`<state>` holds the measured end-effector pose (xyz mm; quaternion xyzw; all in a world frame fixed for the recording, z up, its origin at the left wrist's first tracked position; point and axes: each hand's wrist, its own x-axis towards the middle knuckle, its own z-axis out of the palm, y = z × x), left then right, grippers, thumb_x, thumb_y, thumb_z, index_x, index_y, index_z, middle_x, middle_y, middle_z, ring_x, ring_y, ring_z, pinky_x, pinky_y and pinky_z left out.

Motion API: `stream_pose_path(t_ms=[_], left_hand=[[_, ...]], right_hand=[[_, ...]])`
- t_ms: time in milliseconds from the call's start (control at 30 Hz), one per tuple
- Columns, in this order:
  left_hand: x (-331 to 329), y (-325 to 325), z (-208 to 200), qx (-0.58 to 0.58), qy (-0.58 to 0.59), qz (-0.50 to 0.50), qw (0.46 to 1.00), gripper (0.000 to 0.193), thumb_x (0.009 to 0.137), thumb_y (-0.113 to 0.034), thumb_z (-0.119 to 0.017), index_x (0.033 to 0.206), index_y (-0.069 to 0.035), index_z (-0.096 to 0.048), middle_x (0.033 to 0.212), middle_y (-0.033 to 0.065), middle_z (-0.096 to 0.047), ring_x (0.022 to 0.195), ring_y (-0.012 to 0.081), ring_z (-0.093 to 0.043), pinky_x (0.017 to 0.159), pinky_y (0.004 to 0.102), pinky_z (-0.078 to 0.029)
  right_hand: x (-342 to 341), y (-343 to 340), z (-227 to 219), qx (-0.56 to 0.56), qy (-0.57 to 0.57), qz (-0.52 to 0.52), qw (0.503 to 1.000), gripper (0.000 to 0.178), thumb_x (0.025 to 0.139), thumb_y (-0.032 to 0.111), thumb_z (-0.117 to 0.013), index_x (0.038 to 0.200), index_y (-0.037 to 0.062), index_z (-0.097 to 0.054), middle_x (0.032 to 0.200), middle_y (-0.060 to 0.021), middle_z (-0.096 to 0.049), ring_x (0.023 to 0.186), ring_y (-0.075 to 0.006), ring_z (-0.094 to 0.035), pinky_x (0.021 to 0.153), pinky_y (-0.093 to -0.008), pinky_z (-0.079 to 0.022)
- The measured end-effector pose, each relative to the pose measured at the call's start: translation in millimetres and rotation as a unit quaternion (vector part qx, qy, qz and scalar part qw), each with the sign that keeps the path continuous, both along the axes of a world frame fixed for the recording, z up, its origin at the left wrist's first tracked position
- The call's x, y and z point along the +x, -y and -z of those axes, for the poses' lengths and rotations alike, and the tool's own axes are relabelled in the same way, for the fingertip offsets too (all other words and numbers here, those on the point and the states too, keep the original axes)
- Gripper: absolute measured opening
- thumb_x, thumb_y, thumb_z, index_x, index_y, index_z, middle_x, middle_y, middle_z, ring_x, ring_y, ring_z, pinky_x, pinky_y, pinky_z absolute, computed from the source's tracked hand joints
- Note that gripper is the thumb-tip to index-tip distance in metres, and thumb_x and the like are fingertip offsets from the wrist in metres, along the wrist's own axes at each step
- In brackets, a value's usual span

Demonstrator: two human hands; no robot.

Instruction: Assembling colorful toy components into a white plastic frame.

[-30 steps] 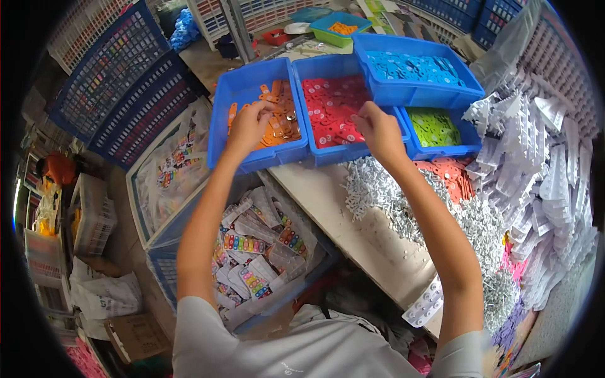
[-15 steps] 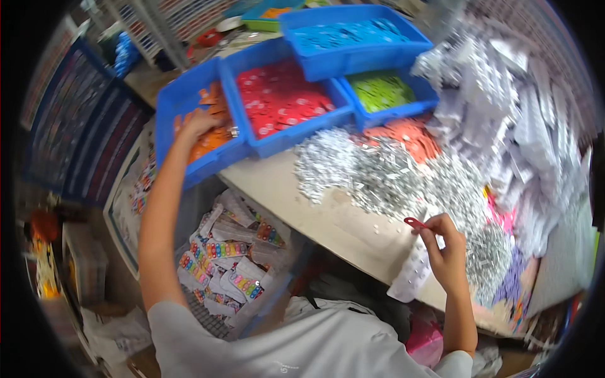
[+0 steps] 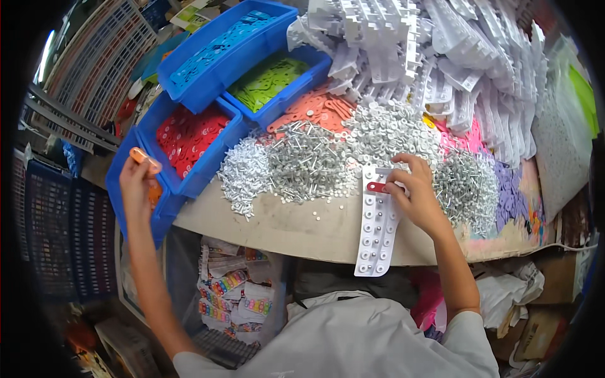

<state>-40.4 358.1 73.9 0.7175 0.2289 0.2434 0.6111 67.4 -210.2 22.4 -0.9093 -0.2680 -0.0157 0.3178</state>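
Bar | red | right end touching right hand | over white frame

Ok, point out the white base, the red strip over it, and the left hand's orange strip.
White base (image 3: 376,225): head view, middle.
Red strip (image 3: 380,188): head view, uncovered part.
Orange strip (image 3: 145,160): head view, middle.

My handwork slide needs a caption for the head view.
Left hand holds an orange piece; right hand touches a red piece on the white strip.

Assembly workshop: worktable heaped with metal pins, blue bins of coloured pieces.
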Motion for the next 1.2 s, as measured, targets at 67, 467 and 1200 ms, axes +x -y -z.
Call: stream_pose_path(t_ms=[67, 467, 1200], left_hand=[[13, 86, -15, -0.034, -0.012, 0.073, 0.997, 0.02, 0.096, -0.012, -0.069, 0.112, -0.001, -0.062, 0.089, 0.0062, -0.069, 0.067, 0.0089, -0.063, 0.054, 0.0208, -0.05], [98, 325, 56, -0.064, -0.062, 0.398, 0.913, 0.013, 0.093, -0.008, -0.072, 0.099, 0.004, -0.071, 0.096, 0.0112, -0.076, 0.09, 0.0152, -0.073, 0.08, 0.0259, -0.057], [160, 331, 42, 0.413, 0.187, 0.237, 0.859, 0.035, 0.079, -0.013, -0.08, 0.11, -0.007, -0.065, 0.108, 0.0095, -0.063, 0.107, 0.0302, -0.059, 0.096, 0.0423, -0.044]], right_hand=[[1, 0, 7, -0.004, 0.001, 0.001, 1.0, 0.01, 0.085, 0.013, -0.072, 0.091, 0.006, -0.068, 0.131, -0.0121, -0.055, 0.127, -0.0342, -0.045, 0.11, -0.0459, -0.03], [-7, -9, 26, -0.014, 0.054, 0.112, 0.992, 0.056, 0.077, 0.023, -0.084, 0.125, 0.0078, -0.06, 0.139, -0.0137, -0.053, 0.132, -0.0351, -0.045, 0.112, -0.0489, -0.03], [-17, -12, 37, 0.006, 0.071, 0.174, 0.982, 0.065, 0.077, 0.026, -0.084, 0.133, 0.0042, -0.056, 0.14, -0.0149, -0.055, 0.133, -0.0354, -0.045, 0.113, -0.047, -0.029]])
